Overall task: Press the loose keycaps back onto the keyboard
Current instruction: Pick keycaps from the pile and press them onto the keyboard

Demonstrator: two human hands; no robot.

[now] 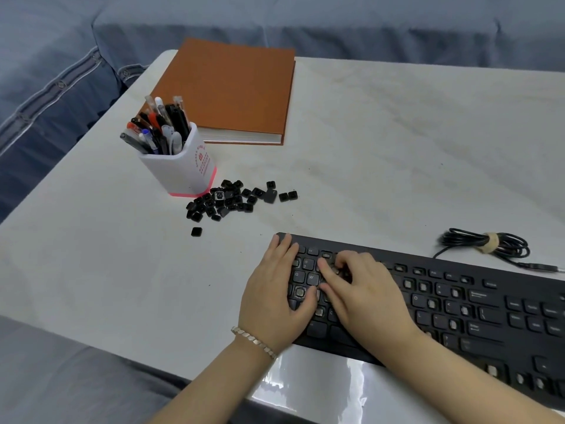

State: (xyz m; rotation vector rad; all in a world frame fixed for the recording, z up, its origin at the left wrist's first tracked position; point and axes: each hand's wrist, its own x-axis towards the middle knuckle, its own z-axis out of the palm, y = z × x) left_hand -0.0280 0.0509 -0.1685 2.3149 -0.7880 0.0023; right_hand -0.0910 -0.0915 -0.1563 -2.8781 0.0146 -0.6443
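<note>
Pale desk (397,148) holds the keyboard (458,304); loose keycaps (235,198) lie heaped beyond it. Left hand (275,289) rests flat, grip released; right hand (363,289) curls, grip unclear, perhaps seating a cap: press squarely down.

Black keycaps (235,198) lie heaped beyond a black keyboard (477,304) with bare switches.

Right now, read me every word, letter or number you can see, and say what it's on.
"Q": Q key on the keyboard.
"W": W key, beside it.
"2": 2 key, the row above.
Too blurred or small to read: red print on the white pen holder, loose keycaps, other keyboard legends.
</note>
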